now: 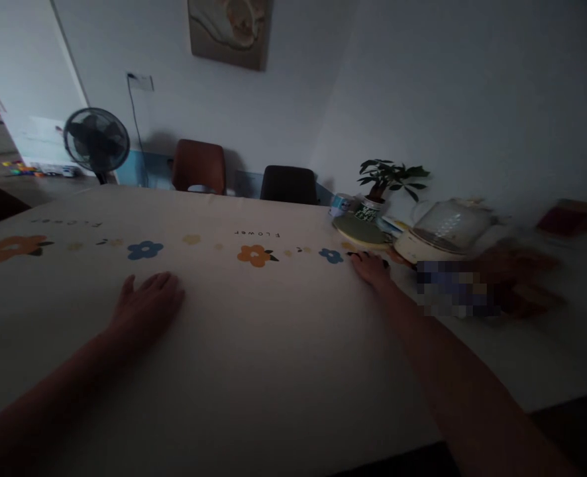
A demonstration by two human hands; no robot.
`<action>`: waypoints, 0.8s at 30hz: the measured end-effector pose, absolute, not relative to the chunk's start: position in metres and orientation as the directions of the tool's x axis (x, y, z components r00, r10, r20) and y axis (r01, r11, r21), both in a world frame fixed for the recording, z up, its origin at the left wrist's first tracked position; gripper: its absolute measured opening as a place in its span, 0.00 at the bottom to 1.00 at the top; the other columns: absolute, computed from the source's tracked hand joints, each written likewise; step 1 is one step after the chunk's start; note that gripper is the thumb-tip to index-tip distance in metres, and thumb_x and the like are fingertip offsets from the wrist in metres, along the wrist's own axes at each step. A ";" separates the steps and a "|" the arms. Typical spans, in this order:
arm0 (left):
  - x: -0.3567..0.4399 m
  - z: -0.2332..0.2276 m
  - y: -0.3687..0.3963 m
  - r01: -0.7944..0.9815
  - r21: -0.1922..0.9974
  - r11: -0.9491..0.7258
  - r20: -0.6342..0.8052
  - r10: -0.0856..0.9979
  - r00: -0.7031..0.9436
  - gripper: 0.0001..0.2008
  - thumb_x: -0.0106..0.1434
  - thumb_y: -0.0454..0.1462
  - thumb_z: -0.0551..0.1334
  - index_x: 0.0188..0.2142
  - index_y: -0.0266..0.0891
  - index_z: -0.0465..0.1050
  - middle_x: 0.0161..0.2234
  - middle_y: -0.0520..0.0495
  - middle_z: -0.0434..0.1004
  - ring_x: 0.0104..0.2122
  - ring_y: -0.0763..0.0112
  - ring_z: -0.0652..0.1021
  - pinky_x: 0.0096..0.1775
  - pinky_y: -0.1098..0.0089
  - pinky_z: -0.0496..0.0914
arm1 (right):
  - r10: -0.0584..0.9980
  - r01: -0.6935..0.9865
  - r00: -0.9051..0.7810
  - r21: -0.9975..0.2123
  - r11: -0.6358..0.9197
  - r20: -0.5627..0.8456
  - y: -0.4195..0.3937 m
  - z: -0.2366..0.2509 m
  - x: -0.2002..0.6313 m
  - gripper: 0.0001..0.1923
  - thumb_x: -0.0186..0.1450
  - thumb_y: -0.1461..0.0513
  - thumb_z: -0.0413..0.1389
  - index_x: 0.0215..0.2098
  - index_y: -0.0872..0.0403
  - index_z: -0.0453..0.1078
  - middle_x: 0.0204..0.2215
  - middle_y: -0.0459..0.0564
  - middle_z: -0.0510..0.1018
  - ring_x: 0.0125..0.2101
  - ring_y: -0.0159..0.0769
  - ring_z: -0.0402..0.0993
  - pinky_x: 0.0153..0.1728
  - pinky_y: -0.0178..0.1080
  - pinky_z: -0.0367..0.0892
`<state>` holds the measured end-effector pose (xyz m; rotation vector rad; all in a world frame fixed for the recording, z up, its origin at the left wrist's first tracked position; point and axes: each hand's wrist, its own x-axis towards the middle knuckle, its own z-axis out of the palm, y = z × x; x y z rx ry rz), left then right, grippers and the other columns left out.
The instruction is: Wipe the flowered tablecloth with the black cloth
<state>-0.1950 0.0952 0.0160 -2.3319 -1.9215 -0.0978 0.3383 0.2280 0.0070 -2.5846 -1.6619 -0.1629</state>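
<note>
My left hand (pixel 147 301) lies flat, palm down, on a cream tablecloth (pixel 254 344) printed with flowers, its fingers slightly apart and nothing in it. My right hand (pixel 372 267) reaches far across the table, resting on the cloth beside a small dark object (pixel 383 263) that is mostly hidden by the fingers. Whether the fingers grip it is unclear in the dim light. Just beyond that hand sit a round greenish plate (pixel 360 232) and a glass-lidded cooker pot (pixel 442 232).
A potted plant (pixel 387 179) and a small can (pixel 340 202) stand at the far right corner. Two chairs (pixel 199 165) are against the back wall, a standing fan (pixel 96 140) at left. Blurred brown items (pixel 517 278) lie on the right.
</note>
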 end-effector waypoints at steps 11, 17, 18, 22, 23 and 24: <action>-0.193 0.023 0.094 0.983 0.013 -0.182 0.095 0.979 0.180 0.24 0.71 0.39 0.41 0.50 0.32 0.72 0.58 0.28 0.68 0.59 0.44 0.70 0.61 0.33 0.53 | 0.995 0.998 0.054 0.028 -0.056 0.086 0.179 0.007 0.279 0.26 0.73 0.53 0.37 0.63 0.48 0.64 0.66 0.55 0.63 0.65 0.50 0.55 0.62 0.60 0.52; -0.189 0.036 0.086 0.981 -0.005 -0.193 0.070 0.979 0.193 0.26 0.71 0.36 0.36 0.50 0.31 0.71 0.58 0.29 0.69 0.59 0.45 0.70 0.61 0.34 0.54 | 0.951 0.952 -0.307 0.017 0.307 0.037 0.157 0.010 0.182 0.27 0.74 0.49 0.39 0.67 0.45 0.60 0.69 0.49 0.58 0.69 0.44 0.48 0.66 0.52 0.46; -0.189 0.038 0.085 0.979 -0.001 -0.202 0.063 0.977 0.201 0.27 0.72 0.36 0.35 0.50 0.29 0.70 0.57 0.28 0.69 0.58 0.44 0.70 0.61 0.33 0.54 | 0.928 0.929 -0.371 0.007 0.371 0.027 0.152 0.011 0.162 0.28 0.74 0.48 0.39 0.68 0.44 0.59 0.69 0.48 0.58 0.69 0.43 0.47 0.66 0.51 0.45; -0.188 0.045 0.082 0.986 0.032 -0.161 0.053 0.986 0.159 0.26 0.72 0.35 0.37 0.55 0.24 0.67 0.60 0.26 0.65 0.61 0.43 0.67 0.62 0.35 0.52 | 0.771 0.770 -0.635 -0.053 0.636 0.037 0.128 0.019 0.084 0.31 0.74 0.45 0.37 0.68 0.47 0.58 0.69 0.50 0.58 0.70 0.45 0.46 0.67 0.56 0.40; -0.188 0.046 0.082 0.989 0.038 -0.141 0.051 0.989 0.139 0.26 0.72 0.35 0.38 0.57 0.24 0.66 0.62 0.26 0.63 0.62 0.43 0.66 0.62 0.36 0.52 | 0.724 0.722 -0.688 -0.054 0.689 0.049 0.120 0.021 0.066 0.31 0.73 0.44 0.37 0.68 0.47 0.58 0.69 0.50 0.58 0.69 0.46 0.47 0.67 0.57 0.40; -0.189 0.046 0.084 0.991 0.042 -0.125 0.055 0.991 0.122 0.26 0.73 0.35 0.37 0.59 0.23 0.64 0.63 0.26 0.62 0.63 0.44 0.65 0.63 0.37 0.51 | 0.677 0.676 -0.733 -0.042 0.735 0.060 0.112 0.023 0.049 0.32 0.73 0.43 0.37 0.68 0.46 0.59 0.69 0.50 0.58 0.69 0.47 0.47 0.67 0.57 0.41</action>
